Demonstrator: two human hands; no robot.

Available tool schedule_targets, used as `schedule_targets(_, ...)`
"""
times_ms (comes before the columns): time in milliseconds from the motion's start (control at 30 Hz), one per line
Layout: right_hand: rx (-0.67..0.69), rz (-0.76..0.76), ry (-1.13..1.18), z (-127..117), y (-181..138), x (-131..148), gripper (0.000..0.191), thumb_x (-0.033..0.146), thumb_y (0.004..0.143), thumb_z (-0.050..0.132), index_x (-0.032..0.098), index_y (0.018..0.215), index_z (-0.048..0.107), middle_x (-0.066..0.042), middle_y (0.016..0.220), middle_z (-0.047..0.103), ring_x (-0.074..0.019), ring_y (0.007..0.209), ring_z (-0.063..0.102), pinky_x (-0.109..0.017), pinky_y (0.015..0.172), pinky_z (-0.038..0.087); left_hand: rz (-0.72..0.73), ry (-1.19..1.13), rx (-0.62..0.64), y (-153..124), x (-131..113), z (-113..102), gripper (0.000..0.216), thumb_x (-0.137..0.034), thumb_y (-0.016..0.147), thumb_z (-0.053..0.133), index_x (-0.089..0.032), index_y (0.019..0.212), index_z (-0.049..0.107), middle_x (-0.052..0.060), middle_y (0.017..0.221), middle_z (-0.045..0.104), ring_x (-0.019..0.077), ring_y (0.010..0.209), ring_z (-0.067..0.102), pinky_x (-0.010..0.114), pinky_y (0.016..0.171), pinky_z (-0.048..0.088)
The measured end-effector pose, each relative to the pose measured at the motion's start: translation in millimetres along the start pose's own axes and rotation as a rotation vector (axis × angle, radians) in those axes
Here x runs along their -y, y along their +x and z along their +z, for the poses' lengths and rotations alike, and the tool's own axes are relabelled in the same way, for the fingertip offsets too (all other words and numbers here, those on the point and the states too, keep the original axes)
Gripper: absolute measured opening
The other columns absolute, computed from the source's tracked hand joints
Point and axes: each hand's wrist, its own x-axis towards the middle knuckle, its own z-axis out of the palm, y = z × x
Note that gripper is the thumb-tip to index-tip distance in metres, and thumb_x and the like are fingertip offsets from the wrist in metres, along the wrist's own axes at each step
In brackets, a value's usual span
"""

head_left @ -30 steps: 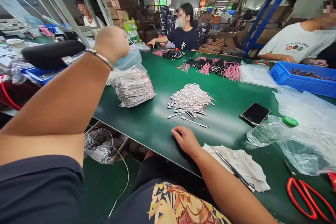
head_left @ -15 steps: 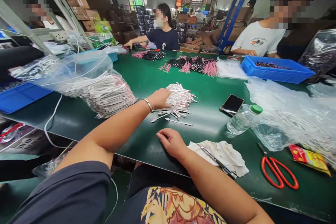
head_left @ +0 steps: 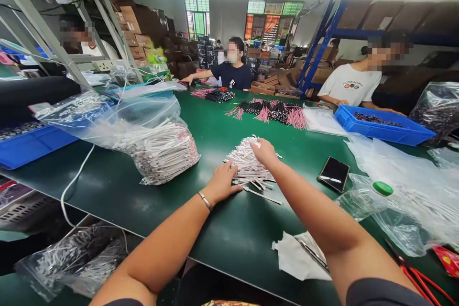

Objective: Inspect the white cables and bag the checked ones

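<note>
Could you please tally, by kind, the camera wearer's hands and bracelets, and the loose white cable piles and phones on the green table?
Left hand and right hand: 2
Bracelet: 1
Loose white cable pile: 1
Phone: 1
Total: 5

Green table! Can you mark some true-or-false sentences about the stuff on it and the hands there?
1. The left hand is at the edge of the white pile. True.
2. The right hand is on the phone. False: it is at the white pile.
3. The phone lies near the clear bottle. True.
4. The bottle's cap is red. False: the cap is green.
5. The bracelet is on the left wrist. True.
</note>
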Motion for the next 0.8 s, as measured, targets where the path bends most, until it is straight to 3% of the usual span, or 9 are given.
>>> schedule_targets(67,-0.016,0.138,-0.056,5,38,-6,0.054,0.047,0.091,0.039,0.012,0.13,0.046,-0.019,0.134,0.047,-0.0332,0.125,0.041,-0.047,0.099,0.034,0.015,0.012,-0.013,0,-1,-3,0.065,-0.046,0.071,0.069,-0.019,0.126,0.048,0.016,0.14,0.039,0.0314,0.124,0.04,0.043,0.103,0.032)
schedule_targets(133,-0.007,0.24,-0.101,13,64,-9,0.054,0.051,0.092,0.035,0.015,0.132,0.044,-0.018,0.132,0.048,-0.032,0.122,0.044,-0.05,0.097,0.036,0.035,0.017,-0.023,0,-1,-6,0.062,-0.044,0.07,0.07,-0.021,0.125,0.049,0.014,0.135,0.044,0.0302,0.119,0.045,0.043,0.1,0.034)
schedule_targets(300,0.06,0.349,-0.189,42,97,-9,0.053,0.054,0.089,0.042,0.017,0.128,0.046,-0.012,0.126,0.052,-0.0264,0.114,0.05,-0.052,0.098,0.035,0.059,0.023,0.007,-4,-1,-11,0.054,-0.038,0.072,0.07,-0.025,0.121,0.051,0.008,0.119,0.055,0.0263,0.106,0.051,0.043,0.097,0.035)
schedule_targets(433,0.066,0.237,-0.227,63,94,-13,0.064,0.06,0.091,0.022,0.015,0.126,0.049,-0.017,0.124,0.054,-0.0318,0.117,0.047,-0.051,0.095,0.033,0.039,0.023,0.02,-7,-6,-12,0.044,-0.031,0.075,0.067,-0.025,0.117,0.053,0.006,0.117,0.056,0.026,0.107,0.048,0.047,0.103,0.028)
schedule_targets(533,0.053,0.094,-0.246,70,82,-17,0.062,0.06,0.09,0.02,0.017,0.12,0.054,-0.016,0.121,0.058,-0.0316,0.115,0.049,-0.046,0.093,0.032,0.046,0.035,0.022,-11,-11,-12,0.036,-0.026,0.078,0.062,-0.024,0.113,0.055,0.005,0.11,0.058,0.025,0.104,0.048,0.048,0.104,0.025)
schedule_targets(667,0.054,-0.037,-0.269,69,64,-18,0.059,0.061,0.09,0.023,0.02,0.112,0.058,-0.014,0.116,0.062,-0.0292,0.111,0.052,-0.041,0.09,0.033,0.093,0.076,0.012,-15,-22,-12,0.019,-0.018,0.083,0.051,-0.021,0.099,0.059,0.006,0.098,0.06,0.0244,0.098,0.048,0.042,0.09,0.035)
schedule_targets(800,0.049,-0.085,-0.287,67,50,-18,0.059,0.06,0.09,0.025,0.018,0.11,0.061,-0.014,0.112,0.064,-0.0288,0.107,0.055,-0.04,0.088,0.035,0.122,0.181,0.03,-18,-33,-9,0.02,-0.01,0.082,0.043,-0.018,0.088,0.06,0.009,0.093,0.062,0.0258,0.094,0.048,0.041,0.08,0.036)
